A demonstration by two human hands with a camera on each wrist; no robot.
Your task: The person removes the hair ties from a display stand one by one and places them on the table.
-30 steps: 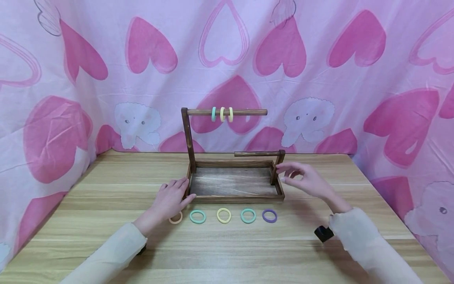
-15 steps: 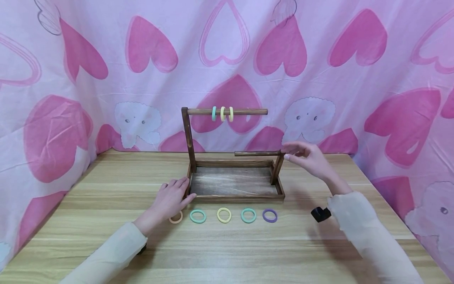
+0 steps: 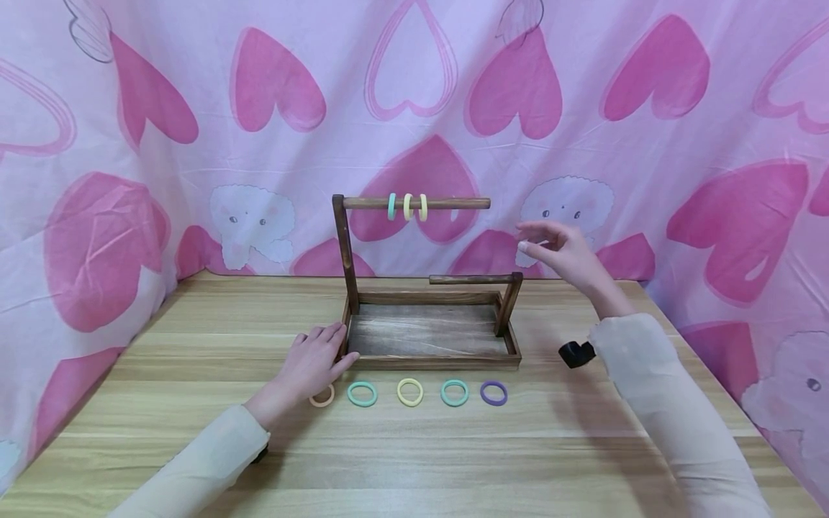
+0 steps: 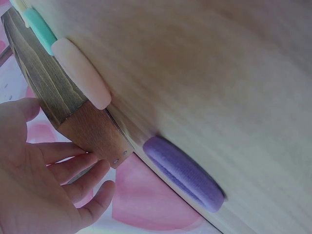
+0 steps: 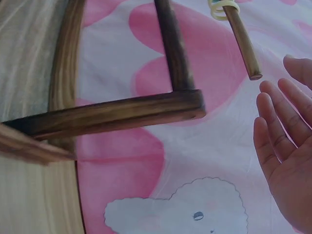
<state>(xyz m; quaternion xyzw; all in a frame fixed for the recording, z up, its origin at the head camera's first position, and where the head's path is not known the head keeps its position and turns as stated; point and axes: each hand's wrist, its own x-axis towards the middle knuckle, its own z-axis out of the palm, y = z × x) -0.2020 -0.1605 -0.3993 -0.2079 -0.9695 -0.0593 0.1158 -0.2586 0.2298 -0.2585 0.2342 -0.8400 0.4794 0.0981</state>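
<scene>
A dark wooden rack has a shallow tray, a tall left post with an upper bar, and a short right post with a lower bar. Two yellow hair ties and a green hair tie hang on the upper bar. My left hand rests at the tray's left front corner, fingers extended; its fingertips meet the wood in the left wrist view. Raised above the short post, my right hand holds nothing, its fingers loosely bent. The right wrist view shows its fingers near the upper bar's free end.
Along the tray's front lie a peach hair tie, partly behind my left hand, two green ones, a yellow one and a purple one. The left wrist view shows another purple hair tie. A pink heart-print cloth hangs behind the table.
My right hand has risen from beside the short right post to above it, near the upper bar's height. The left hand, the rack and the hair ties have stayed put.
</scene>
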